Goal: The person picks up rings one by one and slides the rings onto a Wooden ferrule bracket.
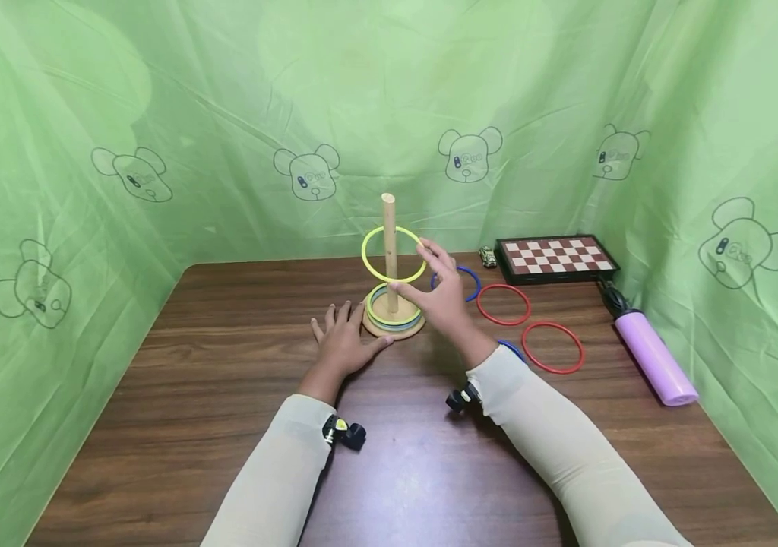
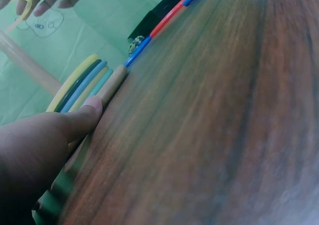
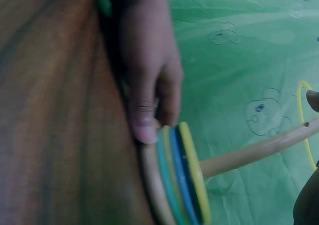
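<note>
Base edge [image 1: 408, 333] meets spread left hand [image 1: 344, 348]; right hand [image 1: 447, 302] pinches yellow ring [image 1: 365, 257], roomy around peg [image 1: 390, 251].

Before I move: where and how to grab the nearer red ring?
Pinch the right side of its rim, coming from above and the right. The red ring lies flat, a thin hoop with an open middle, so a finger should fit inside with the thumb outside. Its left side sits near a blue ring and the right sleeve; the right side looks freer.

A curtained-off booth [image 1: 738, 137] (room type unclear), green cartoon-print sheeting [image 1: 211, 99] around a wood-grain table [image 1: 163, 425]
</note>
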Demonstrator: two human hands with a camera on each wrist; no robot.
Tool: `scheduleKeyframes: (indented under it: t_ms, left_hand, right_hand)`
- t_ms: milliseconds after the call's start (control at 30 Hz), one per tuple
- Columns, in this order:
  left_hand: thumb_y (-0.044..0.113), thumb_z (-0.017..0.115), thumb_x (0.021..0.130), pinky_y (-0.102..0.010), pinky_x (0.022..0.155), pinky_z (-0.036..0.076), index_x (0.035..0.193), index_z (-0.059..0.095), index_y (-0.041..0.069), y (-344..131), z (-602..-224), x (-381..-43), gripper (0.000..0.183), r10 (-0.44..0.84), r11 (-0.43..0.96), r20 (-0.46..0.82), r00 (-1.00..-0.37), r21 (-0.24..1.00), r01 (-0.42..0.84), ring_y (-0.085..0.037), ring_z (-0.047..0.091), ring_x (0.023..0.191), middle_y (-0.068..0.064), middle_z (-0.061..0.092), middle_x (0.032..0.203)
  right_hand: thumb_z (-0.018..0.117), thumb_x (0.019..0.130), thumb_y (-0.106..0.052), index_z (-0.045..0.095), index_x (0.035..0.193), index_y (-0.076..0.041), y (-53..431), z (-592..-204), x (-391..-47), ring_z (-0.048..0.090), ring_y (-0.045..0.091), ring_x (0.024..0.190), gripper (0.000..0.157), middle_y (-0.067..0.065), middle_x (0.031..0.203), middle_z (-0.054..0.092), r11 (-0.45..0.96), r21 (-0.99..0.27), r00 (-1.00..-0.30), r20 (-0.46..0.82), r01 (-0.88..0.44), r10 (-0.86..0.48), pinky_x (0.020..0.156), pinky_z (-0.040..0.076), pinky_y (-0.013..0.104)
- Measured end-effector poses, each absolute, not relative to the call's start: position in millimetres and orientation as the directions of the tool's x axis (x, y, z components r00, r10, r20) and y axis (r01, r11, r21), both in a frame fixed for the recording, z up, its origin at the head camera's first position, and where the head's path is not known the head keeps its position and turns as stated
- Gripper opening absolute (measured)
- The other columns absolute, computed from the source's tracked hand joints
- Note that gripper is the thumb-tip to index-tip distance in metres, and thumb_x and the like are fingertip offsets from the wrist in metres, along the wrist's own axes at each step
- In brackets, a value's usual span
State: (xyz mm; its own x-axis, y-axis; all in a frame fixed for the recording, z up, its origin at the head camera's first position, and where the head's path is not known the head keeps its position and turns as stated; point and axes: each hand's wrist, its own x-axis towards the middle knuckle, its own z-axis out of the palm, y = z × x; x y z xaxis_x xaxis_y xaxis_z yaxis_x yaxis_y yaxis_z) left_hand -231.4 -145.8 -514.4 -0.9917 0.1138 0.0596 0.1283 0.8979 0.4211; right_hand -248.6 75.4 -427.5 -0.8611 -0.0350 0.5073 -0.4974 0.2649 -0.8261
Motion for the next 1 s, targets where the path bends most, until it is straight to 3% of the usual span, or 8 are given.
scheduleKeyframes:
  t_ms: [200,433,667,1000]
  left_hand:
    - [0.085,0.065,0.089,-0.085,0.127,0.000,0.171,0.038,0.022,-145.3,-513.9,-232.2,0.107,0.109,0.903,0.063,-0.992,0.412,0.125,-0.053,0.018,0.167,-0.019,0.034,0.177]
    - [0.085,0.064,0.089,-0.084,0.128,0.000,0.171,0.037,0.023,-146.1,-513.6,-231.6,0.107,0.104,0.905,0.064,-0.993,0.407,0.121,-0.052,0.017,0.167,-0.019,0.035,0.177]
    - [0.084,0.066,0.089,-0.084,0.128,-0.001,0.170,0.040,0.020,-146.5,-514.1,-230.3,0.106,0.109,0.900,0.061,-0.992,0.418,0.125,-0.053,0.017,0.167,-0.019,0.034,0.177]
    - [0.083,0.067,0.089,-0.083,0.128,-0.002,0.172,0.035,0.026,-145.3,-513.5,-231.0,0.106,0.104,0.900,0.054,-0.993,0.419,0.117,-0.052,0.017,0.167,-0.019,0.034,0.177]
  right_hand:
    - [0.098,0.082,-0.026,0.057,0.156,0.000,77.1,-441.3,-244.0,0.038,0.029,0.157,0.088,0.008,0.168,0.051,0.311,-0.827,-0.875,0.483,-0.469,-0.036,0.128,0.038,0.056]
    - [0.097,0.083,-0.031,0.058,0.155,0.001,76.4,-452.1,-235.0,0.038,0.031,0.158,0.088,0.004,0.168,0.052,0.298,-0.883,-0.927,0.375,-0.362,-0.012,0.130,0.034,0.055]
    - [0.090,0.090,-0.012,0.067,0.144,0.004,71.9,-466.1,-232.9,0.050,0.040,0.144,0.061,0.019,0.152,0.065,0.340,-0.855,-0.907,0.420,-0.392,0.012,0.125,0.036,0.055]
    - [0.089,0.088,-0.005,0.069,0.141,0.005,73.4,-467.4,-235.1,0.052,0.041,0.142,0.058,0.021,0.148,0.067,0.377,-0.859,-0.917,0.395,-0.346,0.059,0.124,0.039,0.055]
